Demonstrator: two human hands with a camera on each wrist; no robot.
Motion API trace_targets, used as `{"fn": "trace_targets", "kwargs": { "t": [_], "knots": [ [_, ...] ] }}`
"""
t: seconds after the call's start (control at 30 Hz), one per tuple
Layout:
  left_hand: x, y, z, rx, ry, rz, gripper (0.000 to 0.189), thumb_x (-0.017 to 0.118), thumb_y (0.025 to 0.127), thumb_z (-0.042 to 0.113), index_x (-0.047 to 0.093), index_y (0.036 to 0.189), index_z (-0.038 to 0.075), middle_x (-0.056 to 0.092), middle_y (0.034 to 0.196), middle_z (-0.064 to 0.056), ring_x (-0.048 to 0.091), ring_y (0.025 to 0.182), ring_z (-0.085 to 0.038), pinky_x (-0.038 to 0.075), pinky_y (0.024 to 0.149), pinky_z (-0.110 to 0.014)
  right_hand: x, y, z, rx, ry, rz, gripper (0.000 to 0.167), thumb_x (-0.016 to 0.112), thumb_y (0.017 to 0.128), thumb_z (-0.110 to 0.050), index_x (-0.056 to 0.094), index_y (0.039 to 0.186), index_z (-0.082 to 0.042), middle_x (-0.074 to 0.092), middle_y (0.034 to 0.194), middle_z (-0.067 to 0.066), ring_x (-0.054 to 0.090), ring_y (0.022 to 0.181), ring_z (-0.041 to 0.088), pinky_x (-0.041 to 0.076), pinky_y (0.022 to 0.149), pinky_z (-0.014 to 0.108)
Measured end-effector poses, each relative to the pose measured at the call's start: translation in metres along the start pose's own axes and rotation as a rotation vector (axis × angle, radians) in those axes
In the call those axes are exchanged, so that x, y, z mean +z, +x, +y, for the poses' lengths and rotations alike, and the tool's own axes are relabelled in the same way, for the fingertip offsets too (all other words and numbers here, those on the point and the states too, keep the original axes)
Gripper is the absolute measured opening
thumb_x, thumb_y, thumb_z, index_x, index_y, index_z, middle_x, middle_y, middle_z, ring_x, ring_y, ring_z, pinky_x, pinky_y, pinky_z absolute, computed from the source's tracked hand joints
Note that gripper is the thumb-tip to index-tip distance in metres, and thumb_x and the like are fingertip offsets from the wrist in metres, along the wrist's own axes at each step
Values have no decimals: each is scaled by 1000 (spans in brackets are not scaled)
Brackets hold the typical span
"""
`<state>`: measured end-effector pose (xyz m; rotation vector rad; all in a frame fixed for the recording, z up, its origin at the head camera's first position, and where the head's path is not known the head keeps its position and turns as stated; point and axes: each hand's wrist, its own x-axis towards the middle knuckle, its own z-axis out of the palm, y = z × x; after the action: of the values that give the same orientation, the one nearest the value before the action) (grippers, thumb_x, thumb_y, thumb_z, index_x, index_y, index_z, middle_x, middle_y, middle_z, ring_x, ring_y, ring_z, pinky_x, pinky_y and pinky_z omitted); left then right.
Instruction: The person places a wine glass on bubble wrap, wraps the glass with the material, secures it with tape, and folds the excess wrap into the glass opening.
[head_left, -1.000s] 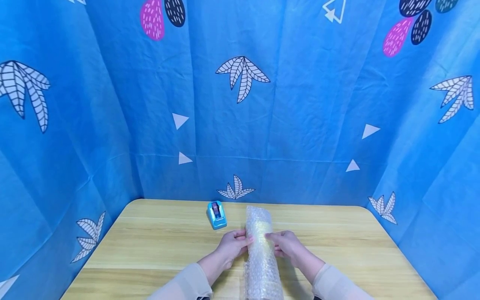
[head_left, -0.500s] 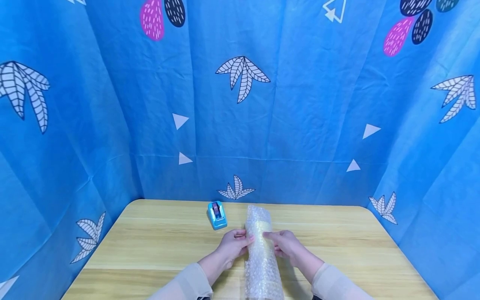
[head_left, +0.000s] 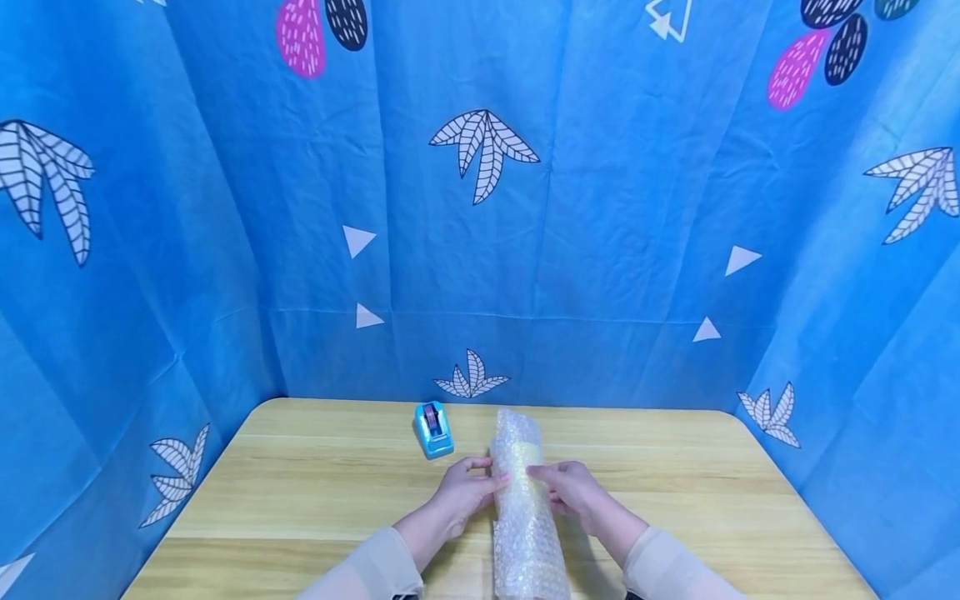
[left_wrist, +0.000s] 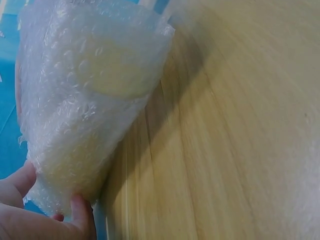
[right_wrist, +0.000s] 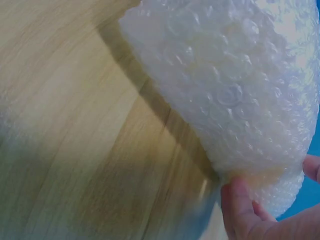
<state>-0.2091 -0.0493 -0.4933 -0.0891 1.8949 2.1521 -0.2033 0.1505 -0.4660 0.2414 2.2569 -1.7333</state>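
Note:
A long roll of bubble wrap lies lengthwise at the front middle of the table, with something yellowish showing faintly through its layers. My left hand grips its left side, thumb on top and fingers along the edge. From the right, my right hand holds it the same way, its thumb on the upper face. In the left wrist view the bubble wrap shows yellowish patches beneath the bubbles. The right wrist view has fingers pressed against the bubble wrap near its far end.
A blue tape dispenser stands to the left of the roll, near the back of the wooden table. Behind and at both sides hangs a blue patterned curtain.
Both hands keep their hold on the bubble wrap. The roll has shifted very slightly to the right at its near end; the tape dispenser stays put.

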Motion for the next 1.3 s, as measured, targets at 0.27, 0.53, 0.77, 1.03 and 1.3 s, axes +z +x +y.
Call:
{"fn": "trace_targets", "kwargs": {
  "t": [0.27,0.53,0.77,1.03,1.3],
  "knots": [
    [0,1,-2,-8,-11,-7,68,81,83,10,44,136,-9,63,116,-24,69,95,-24,58,88,-34,1,4,2,-18,23,16,28,72,90,-27,57,86,-4,48,76,0,49,68,15,54,68,31],
    [2,4,-6,-19,-51,-18,69,79,84,7,41,140,-6,58,128,-27,68,97,-26,59,87,-41,-2,3,2,-23,41,-1,32,72,90,-23,61,100,5,47,77,2,47,64,12,51,66,29],
    [4,5,-7,-25,-63,-32,68,78,85,6,40,141,-4,57,130,-25,67,99,-26,58,87,-43,-4,0,1,-22,69,-30,42,69,91,-24,56,111,10,46,85,6,47,69,14,54,73,31],
    [3,3,-5,-19,-68,-36,70,78,85,5,39,142,-5,55,132,-27,68,100,-26,59,87,-41,0,0,-1,-12,81,-54,40,70,91,-28,56,106,6,53,89,7,51,76,17,55,74,32],
    [4,3,-4,-10,-47,-20,71,78,83,3,40,142,-4,55,128,-26,67,98,-26,59,86,-41,2,-1,-3,4,49,-19,41,73,89,-30,56,105,4,42,86,4,43,77,19,49,73,32]
  ]
}}
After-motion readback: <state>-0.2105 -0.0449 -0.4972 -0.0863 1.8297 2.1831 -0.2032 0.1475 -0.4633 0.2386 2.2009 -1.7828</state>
